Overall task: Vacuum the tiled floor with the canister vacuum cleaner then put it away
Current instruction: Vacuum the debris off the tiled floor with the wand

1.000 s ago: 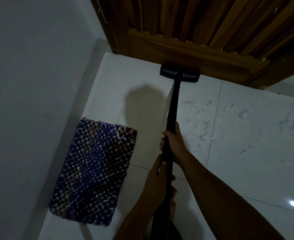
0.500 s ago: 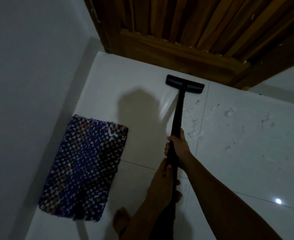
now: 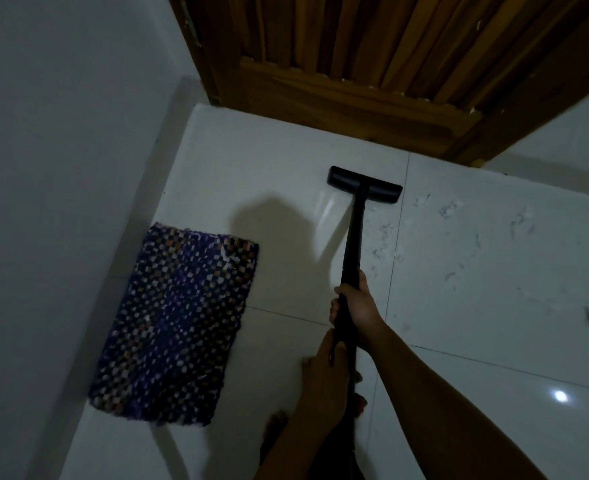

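The floor (image 3: 286,161) is showing as glossy white tile, smooth enough to be reflecting a bright spot of light, with thin grey grout lines and dark scuffs dulling its right side. The vacuum wand (image 3: 353,244) and its floor head (image 3: 364,184) are looking like matt black plastic. The mat (image 3: 175,323) is appearing as rough woven cloth. The door (image 3: 372,64) is showing slatted, varnished brown wood. The wall (image 3: 61,133) is looking plain and matt.

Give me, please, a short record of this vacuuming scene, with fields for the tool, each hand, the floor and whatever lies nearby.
tool: black vacuum wand with floor nozzle flat on the tiles
right hand: gripping the wand, further forward
left hand: gripping the wand, nearer the body
floor: white tiled floor, debris scattered right of the wand
nearby: purple woven mat at left by the wall; wooden door ahead
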{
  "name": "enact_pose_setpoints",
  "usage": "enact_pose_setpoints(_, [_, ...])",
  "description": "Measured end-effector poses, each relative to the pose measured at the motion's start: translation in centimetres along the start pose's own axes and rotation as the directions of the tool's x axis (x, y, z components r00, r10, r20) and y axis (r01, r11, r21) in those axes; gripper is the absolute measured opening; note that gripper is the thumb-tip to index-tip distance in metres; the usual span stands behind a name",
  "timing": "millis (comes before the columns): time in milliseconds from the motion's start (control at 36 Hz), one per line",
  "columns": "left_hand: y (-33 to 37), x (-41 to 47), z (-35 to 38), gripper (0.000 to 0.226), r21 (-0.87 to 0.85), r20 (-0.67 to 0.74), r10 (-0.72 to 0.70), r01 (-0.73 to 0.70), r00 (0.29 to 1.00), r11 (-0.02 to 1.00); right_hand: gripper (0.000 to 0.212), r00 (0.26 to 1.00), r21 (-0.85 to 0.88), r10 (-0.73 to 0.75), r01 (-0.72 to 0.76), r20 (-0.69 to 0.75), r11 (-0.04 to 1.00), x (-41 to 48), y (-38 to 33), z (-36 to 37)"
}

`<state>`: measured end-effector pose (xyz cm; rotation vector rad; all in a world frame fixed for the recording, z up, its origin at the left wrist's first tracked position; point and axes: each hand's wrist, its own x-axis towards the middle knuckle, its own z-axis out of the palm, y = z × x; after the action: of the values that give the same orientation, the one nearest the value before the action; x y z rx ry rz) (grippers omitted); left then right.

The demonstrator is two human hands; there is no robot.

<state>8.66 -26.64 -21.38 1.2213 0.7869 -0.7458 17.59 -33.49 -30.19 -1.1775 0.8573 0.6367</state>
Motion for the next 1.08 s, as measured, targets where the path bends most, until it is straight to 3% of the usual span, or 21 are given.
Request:
enact_pose_setpoints(417, [-4.1, -4.2, 1.8, 0.039, 0.164, -0.025, 0.095, -0.090, 0.995, 0.982, 0.044, 1.000, -0.041, -0.005, 0.006, 0.024, 0.999, -3.9, 3.2, -3.3])
enact_pose_setpoints(667, [-7.8, -7.4, 4.5, 0.039, 0.172, -0.067, 0.097, -0.085, 0.993, 0.981, 0.043, 0.998, -0.053, 0.021, -0.018, 0.065, 0.998, -7.1, 5.7, -7.0])
enact_pose_setpoints(1083, [-13.8, -12.7, 4.6, 0.038, 0.121, -0.004, 0.050, -0.049, 0.999, 0.991, 0.047, 0.998, 0.033, 0.025, -0.028, 0.064, 0.999, -12.3, 11.4, -10.1])
